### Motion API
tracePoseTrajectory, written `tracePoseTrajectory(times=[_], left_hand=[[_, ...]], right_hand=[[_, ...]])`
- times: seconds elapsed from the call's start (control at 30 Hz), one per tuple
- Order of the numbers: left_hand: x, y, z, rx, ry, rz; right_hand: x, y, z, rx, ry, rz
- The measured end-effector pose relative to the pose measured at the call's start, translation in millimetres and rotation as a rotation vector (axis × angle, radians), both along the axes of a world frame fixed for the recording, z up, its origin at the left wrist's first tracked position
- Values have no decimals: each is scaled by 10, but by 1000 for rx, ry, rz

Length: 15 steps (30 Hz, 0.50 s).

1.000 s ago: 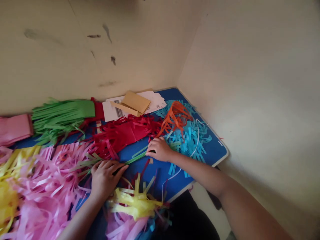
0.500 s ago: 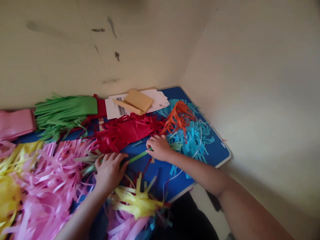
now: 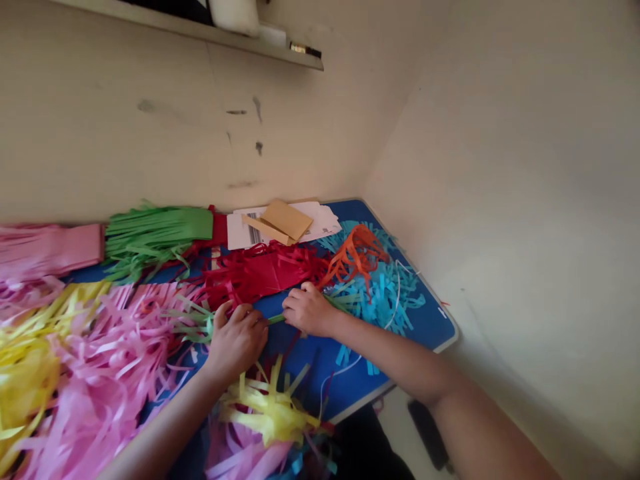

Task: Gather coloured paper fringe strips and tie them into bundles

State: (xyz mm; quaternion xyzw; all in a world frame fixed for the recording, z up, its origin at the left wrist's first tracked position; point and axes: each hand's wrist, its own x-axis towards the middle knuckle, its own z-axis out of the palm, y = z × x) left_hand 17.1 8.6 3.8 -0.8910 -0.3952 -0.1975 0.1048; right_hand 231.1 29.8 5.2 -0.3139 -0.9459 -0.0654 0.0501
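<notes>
Left grip [image 3: 239, 339], right grip [image 3: 309, 311] curled closed on green paper strip [image 3: 277, 319] running between.

Up top, a shelf [image 3: 280, 55] runs along the smudged wall [image 3: 175, 153], a white object [image 3: 235, 15] on it; below, folded tan card [image 3: 291, 220] lies over barcoded white paper [image 3: 238, 231]!
</notes>
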Motion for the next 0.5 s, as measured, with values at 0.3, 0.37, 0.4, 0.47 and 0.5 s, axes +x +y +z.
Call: tracePoseTrajectory(times=[0.3, 0.37, 0.4, 0.47, 0.5], left_hand=[[-4, 40, -47, 6, -41, 0], [11, 44, -50, 11, -50, 5], [15, 43, -53, 11, -53, 8], [6, 32, -69, -2, -55, 11], [-10, 21, -84, -15, -54, 9]], right_hand=[[-110, 97, 79, -96, -41, 7], [-128, 101, 70, -149, -5, -77], [-140, 86, 57, -142, 18, -103], [-163, 26, 5, -70, 54, -112], [-164, -11, -31, -30, 66, -107]])
